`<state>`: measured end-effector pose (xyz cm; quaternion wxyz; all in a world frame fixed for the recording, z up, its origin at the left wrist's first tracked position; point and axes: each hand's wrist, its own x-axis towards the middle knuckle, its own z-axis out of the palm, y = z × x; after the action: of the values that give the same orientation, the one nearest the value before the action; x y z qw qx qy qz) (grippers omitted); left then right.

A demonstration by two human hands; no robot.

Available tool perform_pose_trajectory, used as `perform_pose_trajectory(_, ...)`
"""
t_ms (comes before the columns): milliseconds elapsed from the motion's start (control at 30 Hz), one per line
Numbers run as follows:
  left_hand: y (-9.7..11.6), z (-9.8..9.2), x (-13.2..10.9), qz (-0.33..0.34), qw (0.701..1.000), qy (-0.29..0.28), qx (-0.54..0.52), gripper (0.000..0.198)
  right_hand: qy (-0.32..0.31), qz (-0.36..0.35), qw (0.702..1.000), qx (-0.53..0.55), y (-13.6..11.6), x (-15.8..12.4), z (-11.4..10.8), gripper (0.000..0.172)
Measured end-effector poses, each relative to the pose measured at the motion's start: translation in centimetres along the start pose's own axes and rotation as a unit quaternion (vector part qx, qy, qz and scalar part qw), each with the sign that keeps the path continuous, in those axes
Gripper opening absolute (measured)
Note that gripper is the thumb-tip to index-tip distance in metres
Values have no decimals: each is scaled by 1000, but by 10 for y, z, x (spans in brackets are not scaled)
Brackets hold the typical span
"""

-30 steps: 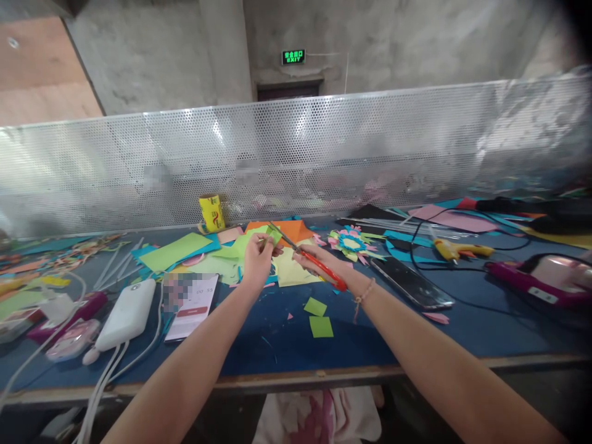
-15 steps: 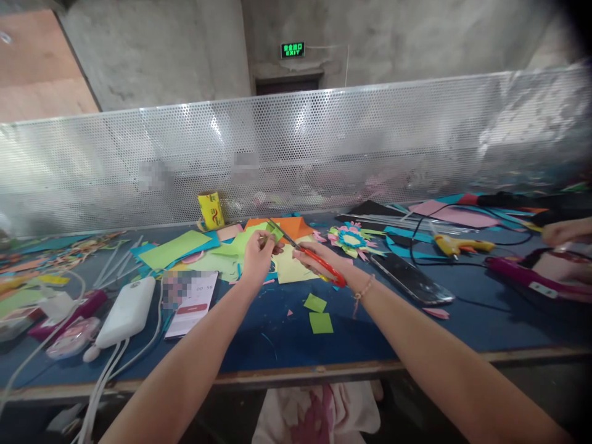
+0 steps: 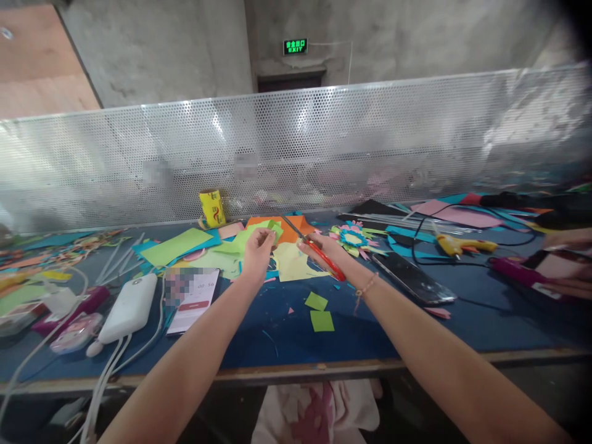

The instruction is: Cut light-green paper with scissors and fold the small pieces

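Observation:
My left hand pinches a piece of bright green paper over the middle of the blue table. In my right hand is a pair of scissors with red handles, its dark blades pointing up and left, apart from the green paper. Orange paper and pale yellow paper lie beneath and behind the hands. Nearer to me, two small green paper squares rest on the table. A paper flower with a blue ring and pink and green petals lies right of my right hand.
A white power bank with cables and a lit phone lie at left. To the right are a dark phone and a yellow glue gun. A perforated metal screen stands behind. Another person's hand shows far right.
The scissors have moved right, away from the green paper, and their blades now stand clear of it. My left hand still pinches the paper.

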<state>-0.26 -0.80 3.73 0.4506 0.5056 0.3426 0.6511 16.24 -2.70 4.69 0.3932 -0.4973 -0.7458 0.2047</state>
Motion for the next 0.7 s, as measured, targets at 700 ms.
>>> perform_pose_trajectory(700,15,4,-7,-77,984,0,-163,31,-65,-16,994,85,-8,-10,6,31)
